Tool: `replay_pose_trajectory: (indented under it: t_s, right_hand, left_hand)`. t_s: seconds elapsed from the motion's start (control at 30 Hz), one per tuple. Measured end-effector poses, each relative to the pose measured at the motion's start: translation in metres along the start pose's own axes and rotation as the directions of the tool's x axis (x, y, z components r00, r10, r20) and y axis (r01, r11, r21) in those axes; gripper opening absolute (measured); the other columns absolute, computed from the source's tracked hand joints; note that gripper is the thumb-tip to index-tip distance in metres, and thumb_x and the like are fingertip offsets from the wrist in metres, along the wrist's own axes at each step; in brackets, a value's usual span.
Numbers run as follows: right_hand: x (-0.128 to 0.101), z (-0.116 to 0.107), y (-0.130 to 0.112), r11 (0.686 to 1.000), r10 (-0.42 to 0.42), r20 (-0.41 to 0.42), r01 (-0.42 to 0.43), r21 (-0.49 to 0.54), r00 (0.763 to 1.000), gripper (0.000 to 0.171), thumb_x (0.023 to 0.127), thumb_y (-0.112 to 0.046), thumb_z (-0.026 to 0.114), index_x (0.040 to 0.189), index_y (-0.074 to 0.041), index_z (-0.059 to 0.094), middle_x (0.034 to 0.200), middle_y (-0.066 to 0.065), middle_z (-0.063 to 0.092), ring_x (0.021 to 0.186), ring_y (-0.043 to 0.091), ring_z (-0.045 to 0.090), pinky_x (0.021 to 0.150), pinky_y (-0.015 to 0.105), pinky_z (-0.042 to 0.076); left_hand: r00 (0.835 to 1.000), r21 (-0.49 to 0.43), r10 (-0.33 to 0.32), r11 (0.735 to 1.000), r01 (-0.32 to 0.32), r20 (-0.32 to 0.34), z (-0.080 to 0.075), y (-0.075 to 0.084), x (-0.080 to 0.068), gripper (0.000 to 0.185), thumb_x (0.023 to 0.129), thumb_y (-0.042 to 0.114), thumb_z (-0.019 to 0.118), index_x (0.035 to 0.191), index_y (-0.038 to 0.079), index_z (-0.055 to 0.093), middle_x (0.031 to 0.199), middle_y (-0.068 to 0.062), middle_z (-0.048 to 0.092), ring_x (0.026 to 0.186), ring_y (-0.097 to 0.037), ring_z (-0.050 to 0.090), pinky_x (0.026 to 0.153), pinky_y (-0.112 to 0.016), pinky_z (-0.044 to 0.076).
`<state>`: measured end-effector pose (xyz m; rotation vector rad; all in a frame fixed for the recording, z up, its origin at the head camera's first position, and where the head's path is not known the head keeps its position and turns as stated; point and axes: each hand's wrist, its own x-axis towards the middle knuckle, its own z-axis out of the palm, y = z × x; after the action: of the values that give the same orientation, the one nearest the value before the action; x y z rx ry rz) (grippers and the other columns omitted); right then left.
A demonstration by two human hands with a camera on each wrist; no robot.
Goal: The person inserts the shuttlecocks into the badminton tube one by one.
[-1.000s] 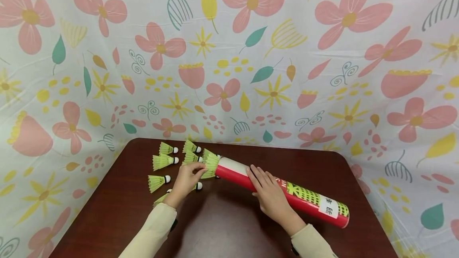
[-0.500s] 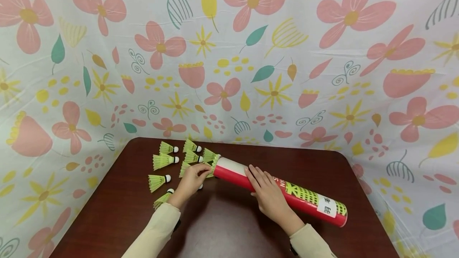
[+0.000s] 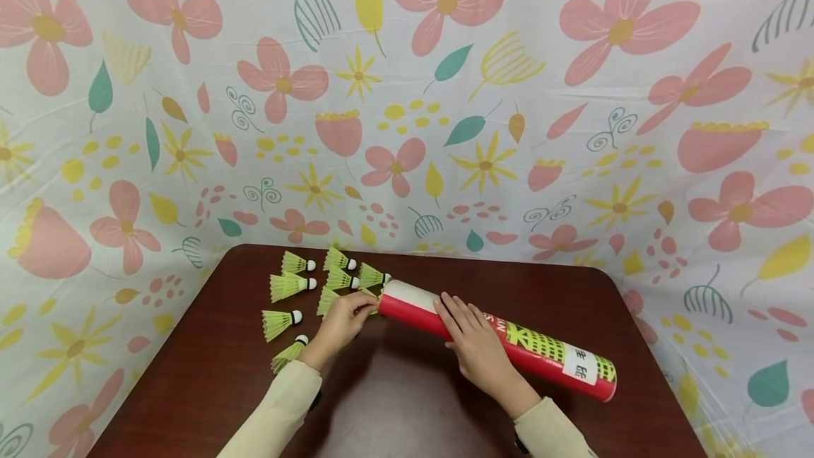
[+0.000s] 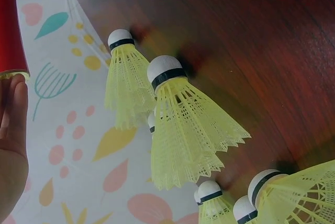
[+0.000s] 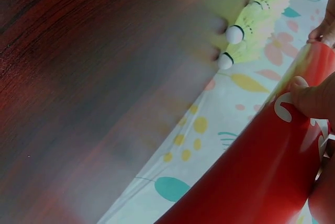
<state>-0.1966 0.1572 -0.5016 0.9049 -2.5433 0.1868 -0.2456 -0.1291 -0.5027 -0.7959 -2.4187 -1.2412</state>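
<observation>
Tube (image 3: 533, 350), cylindrical and mostly red, is gripped by the right hand (image 3: 478, 346). Left hand (image 3: 343, 320) touches its mouth; whether pinching, unclear.

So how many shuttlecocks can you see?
8 shuttlecocks plainly visible: 4 in the left column, 3 in the middle, 1 near the tube; the left hand may hide more.
</observation>
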Motion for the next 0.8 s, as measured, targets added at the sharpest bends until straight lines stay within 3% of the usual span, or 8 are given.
replay_pose_trajectory:
  t_s: [0.27,0.6,0.8]
  right_hand:
    - [-0.0007,0.0003,-0.0013,1.0,-0.001,-0.003,0.001,-0.002,1.0,0.085,0.08,-0.016,0.077,0.151,-0.007,0.03,0.151,0.015,0.036,0.134,0.032,0.04,0.107,0.049,0.035]
    - [-0.0019,0.0009,-0.0007,1.0,0.0,-0.003,0.0,-0.001,1.0,0.083,0.081,-0.018,0.075,0.15,-0.007,0.031,0.151,0.015,0.036,0.133,0.032,0.041,0.106,0.049,0.035]
    - [-0.0015,0.0,-0.0004,1.0,-0.001,-0.007,0.001,-0.007,1.0,0.083,0.08,-0.018,0.076,0.15,-0.007,0.032,0.15,0.015,0.037,0.133,0.031,0.041,0.106,0.049,0.036]
  left_hand:
    - [1.0,-0.014,-0.005,1.0,0.005,0.009,0.0019,-0.0022,-0.0021,0.014,0.087,-0.002,0.067,0.092,0.009,0.074,0.092,0.0,0.071,0.082,-0.012,0.066,0.067,-0.025,0.053]
    - [0.999,-0.048,0.042,0.998,-0.043,-0.01,0.0025,-0.0041,-0.0038,0.016,0.085,-0.005,0.068,0.091,0.008,0.075,0.09,0.0,0.071,0.08,-0.018,0.067,0.066,-0.026,0.053]
    - [1.0,-0.042,0.016,0.999,-0.016,0.004,0.0013,-0.0043,-0.0043,0.015,0.087,-0.004,0.067,0.095,0.007,0.075,0.094,-0.002,0.071,0.084,-0.017,0.067,0.069,-0.027,0.054]
